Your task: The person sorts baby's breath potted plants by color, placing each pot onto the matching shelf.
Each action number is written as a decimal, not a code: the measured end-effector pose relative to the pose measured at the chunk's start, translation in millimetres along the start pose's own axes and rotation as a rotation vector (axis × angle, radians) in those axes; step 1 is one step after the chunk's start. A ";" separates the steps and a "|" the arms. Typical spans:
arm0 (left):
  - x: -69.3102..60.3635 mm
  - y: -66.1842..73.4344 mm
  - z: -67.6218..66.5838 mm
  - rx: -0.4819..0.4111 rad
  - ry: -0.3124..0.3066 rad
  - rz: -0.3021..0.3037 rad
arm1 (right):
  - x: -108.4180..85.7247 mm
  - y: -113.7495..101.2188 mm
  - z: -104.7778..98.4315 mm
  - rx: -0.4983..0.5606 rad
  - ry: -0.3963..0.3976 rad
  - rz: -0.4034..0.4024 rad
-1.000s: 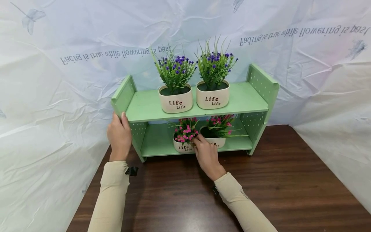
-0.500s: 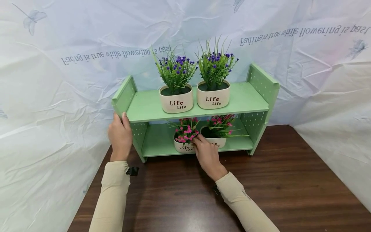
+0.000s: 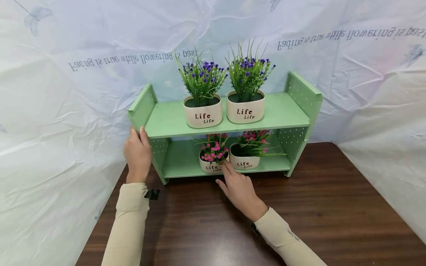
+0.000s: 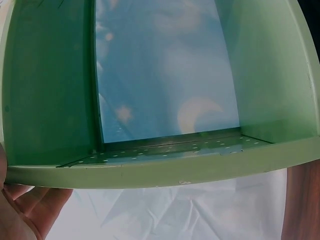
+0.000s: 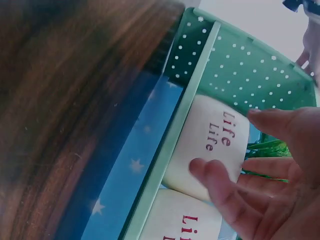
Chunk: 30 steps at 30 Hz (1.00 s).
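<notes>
My left hand [image 3: 137,157] grips the left side panel of a green two-tier shelf [image 3: 173,127], thumb in front and fingers round its outer side. In the left wrist view part of that hand [image 4: 37,210] shows at the panel's edge. On the lower tier stand two cream "Life" pots, a left flower pot [image 3: 208,168] and a right flower pot [image 3: 244,162], both with pink flowers. My right hand [image 3: 241,190] is in front of the left pot, thumb apart and fingertips at its right side. The right wrist view shows this hand [image 5: 280,195] with fingers spread; contact is unclear.
Two cream pots with purple flowers, a left one [image 3: 203,114] and a right one [image 3: 246,111], stand on the upper tier. A brown wooden table [image 3: 199,221] bears the shelf. A pale printed sheet [image 3: 110,33] hangs behind and at the sides.
My right hand has let go at the left lower pot's rim and drawn slightly toward me, its thumb spreading away. The left hand stays on the shelf panel.
</notes>
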State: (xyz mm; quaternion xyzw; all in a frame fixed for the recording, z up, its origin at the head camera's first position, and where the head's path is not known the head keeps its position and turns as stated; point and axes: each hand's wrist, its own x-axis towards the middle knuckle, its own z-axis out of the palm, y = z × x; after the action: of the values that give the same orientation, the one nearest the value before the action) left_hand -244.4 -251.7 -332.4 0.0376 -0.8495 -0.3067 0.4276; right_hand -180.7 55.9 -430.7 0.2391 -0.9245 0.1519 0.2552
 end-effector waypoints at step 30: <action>-1.5 -3.5 0.3 -0.018 -0.015 0.014 | 5.4 7.6 20.5 0.079 -0.128 -0.049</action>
State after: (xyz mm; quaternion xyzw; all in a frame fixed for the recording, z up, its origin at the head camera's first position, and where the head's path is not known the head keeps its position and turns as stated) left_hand -244.3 -253.9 -335.6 0.0255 -0.8501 -0.3117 0.4238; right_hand -196.9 52.1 -445.9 0.2806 -0.9261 0.1665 0.1896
